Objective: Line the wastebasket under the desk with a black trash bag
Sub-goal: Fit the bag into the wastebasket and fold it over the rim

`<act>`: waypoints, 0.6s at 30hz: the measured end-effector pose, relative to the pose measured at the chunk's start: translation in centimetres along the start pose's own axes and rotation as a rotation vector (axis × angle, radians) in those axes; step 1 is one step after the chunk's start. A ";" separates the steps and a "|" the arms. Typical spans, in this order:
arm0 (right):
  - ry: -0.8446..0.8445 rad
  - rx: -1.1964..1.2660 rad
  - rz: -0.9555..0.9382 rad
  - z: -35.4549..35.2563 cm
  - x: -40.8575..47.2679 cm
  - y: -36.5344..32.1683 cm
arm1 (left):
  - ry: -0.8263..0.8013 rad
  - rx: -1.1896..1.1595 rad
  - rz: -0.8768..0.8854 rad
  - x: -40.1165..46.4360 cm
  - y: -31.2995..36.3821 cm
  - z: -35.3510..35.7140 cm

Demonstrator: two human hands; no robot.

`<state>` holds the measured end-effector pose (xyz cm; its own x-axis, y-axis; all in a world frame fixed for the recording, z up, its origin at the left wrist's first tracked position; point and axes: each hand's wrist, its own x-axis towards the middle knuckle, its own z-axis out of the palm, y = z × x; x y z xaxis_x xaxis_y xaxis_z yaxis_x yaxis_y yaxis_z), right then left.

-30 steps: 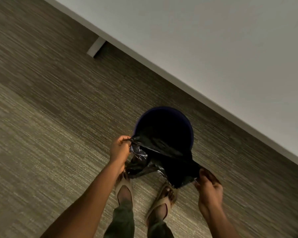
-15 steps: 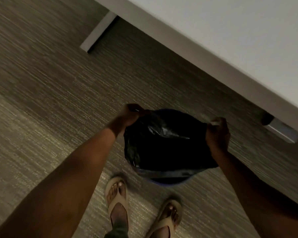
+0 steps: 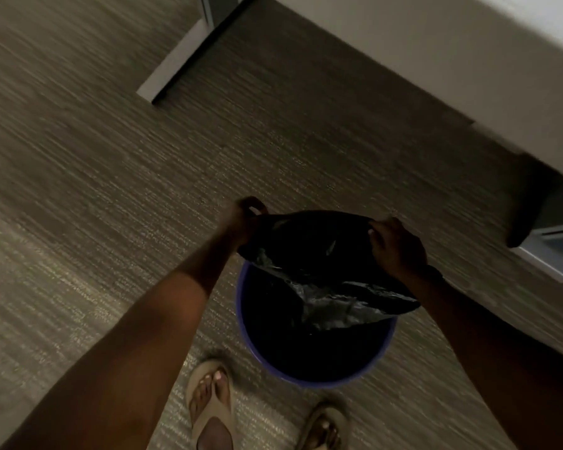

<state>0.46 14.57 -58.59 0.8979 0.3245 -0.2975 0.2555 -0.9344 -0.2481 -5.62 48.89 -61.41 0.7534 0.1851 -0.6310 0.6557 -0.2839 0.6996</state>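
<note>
We stand over the basket (image 3: 309,368), which sits on the carpet (image 3: 111,190) just in front of our sandals (image 3: 210,407) and out from under the desk (image 3: 468,60). Our left hand (image 3: 244,219) pinches the far-left edge of the bag (image 3: 319,254), and our right hand (image 3: 395,251) grips its far-right edge, so the mouth is stretched open between them over the far side of the rim. Part of the bag hangs crumpled into the basket; the near rim shows bare blue, with no plastic folded over it.

We judge the job roughly half done: the bag is open and partly in. Left to do, as we read it, is to push it down, fold the edge over the whole rim, and slide the basket under the desk.

We can read no brand, label or writing on the bag, basket or desk; the view is dim and a little blurred.
</note>
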 end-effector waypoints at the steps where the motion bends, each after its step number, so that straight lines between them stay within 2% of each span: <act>1: -0.060 0.043 0.074 0.1 0.1 -0.2 | -0.009 0.027 -0.008 0.3 -0.5 0.1; 4: -0.179 0.215 0.288 -0.1 0.1 -0.6 | -0.072 0.047 -0.087 -2.1 0.9 -0.3; 7: -0.243 0.398 0.427 0.0 -0.6 0.0 | -0.159 -0.086 -0.201 -4.3 1.1 -0.6; 10: -0.092 0.599 0.451 0.7 -2.3 0.7 | -0.179 -0.343 -0.345 -6.3 0.6 -1.1; 12: 0.124 0.603 0.399 0.7 -4.1 0.3 | -0.125 -0.428 -0.393 -7.2 -0.3 -1.5; 14: 0.349 0.456 0.248 0.1 -6.1 -0.5 | 0.099 -0.345 -0.246 -7.9 -1.1 -1.4; 16: 0.469 0.353 0.017 -1.0 -8.1 -1.7 | 0.298 0.003 0.141 -10.0 -1.0 -1.0; 18: 0.423 0.338 -0.164 -1.5 -10.3 -2.9 | 0.375 0.338 0.582 -12.4 0.2 -0.2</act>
<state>-9.01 13.70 -53.45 0.9393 0.3096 0.1481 0.3376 -0.7553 -0.5618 -14.84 46.74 -53.37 0.9782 0.2074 0.0055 0.1432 -0.6942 0.7054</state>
